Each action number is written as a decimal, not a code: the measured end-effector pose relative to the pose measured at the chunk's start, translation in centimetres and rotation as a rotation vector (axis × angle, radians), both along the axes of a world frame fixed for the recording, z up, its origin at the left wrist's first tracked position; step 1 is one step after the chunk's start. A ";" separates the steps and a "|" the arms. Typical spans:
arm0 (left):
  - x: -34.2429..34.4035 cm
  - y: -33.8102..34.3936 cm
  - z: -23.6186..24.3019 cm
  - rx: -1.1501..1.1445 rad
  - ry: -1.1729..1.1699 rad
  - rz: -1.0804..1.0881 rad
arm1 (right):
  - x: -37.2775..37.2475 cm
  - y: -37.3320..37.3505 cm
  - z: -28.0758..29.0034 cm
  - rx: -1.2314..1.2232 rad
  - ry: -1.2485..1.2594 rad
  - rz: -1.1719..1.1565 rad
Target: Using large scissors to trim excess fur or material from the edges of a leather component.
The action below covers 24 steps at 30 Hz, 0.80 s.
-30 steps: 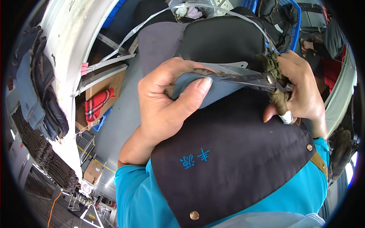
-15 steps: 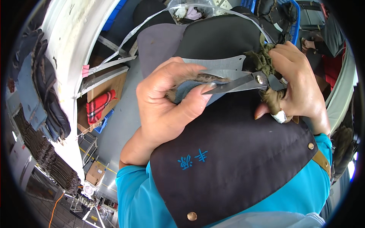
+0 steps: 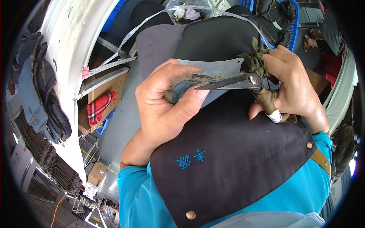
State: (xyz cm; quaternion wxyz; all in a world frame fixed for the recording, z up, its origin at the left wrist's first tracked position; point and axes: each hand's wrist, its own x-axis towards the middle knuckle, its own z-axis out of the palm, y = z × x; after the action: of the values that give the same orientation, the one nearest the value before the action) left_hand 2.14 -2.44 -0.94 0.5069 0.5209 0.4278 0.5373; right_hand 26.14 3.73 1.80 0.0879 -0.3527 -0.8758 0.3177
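My left hand (image 3: pixel 161 100) is closed round a blue-grey piece with brown fur along its edge (image 3: pixel 181 88), pinched between thumb and fingers. In my right hand (image 3: pixel 292 81) is a pair of scissors (image 3: pixel 245 81), its handles wrapped in olive-green cloth (image 3: pixel 257 62). The blades point left and lie along the furry edge, their tips by my left thumb. They look nearly closed. A light grey-blue flat panel (image 3: pixel 224 67) hangs behind the blades, over my lap; how it joins the held piece is hidden.
A clear plastic bag (image 3: pixel 190 13) with scraps hangs open beyond my knees. At the far right stands a blue basket (image 3: pixel 294 26) of dark pieces. On the left, a white table (image 3: pixel 62 57) holds stacked dark blue pieces (image 3: pixel 32 91). Another person's foot (image 3: pixel 308 41) shows at right.
The scissor blades, spread apart before, have come together along the furry edge. My right hand has shifted slightly left, and the left hand has barely moved.
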 end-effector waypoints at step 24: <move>0.0 -0.2 1.1 -0.171 0.089 -0.017 | -0.5 -0.3 0.0 0.048 0.040 -0.029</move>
State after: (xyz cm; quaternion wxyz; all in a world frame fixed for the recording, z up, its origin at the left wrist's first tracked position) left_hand 2.18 -2.61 0.17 0.5345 0.5026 0.4899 0.4709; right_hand 25.68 3.41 1.82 0.1184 -0.3567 -0.8761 0.3020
